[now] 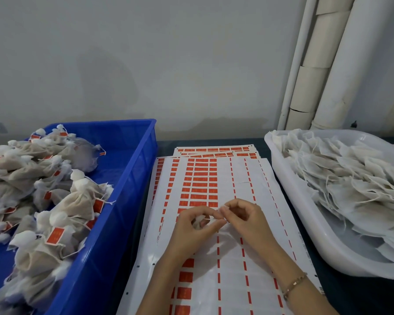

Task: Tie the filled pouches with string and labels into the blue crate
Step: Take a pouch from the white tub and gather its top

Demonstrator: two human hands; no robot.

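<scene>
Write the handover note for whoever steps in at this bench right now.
Left hand: fingers curled, pinching something small and white over the label sheets; what it holds is too small to tell.
Right hand: fingertips meet the left hand's, pinched on the same small thing.
Blue crate, at the left: already piled with tied pouches carrying red labels.
White tub, at the right: full of flat pouches without labels.
Label sheets lie stacked between the two, many red labels already peeled off.
Done: a large batch tied and crated.
Left: finish the piece in hand, then work through the tub.
</scene>
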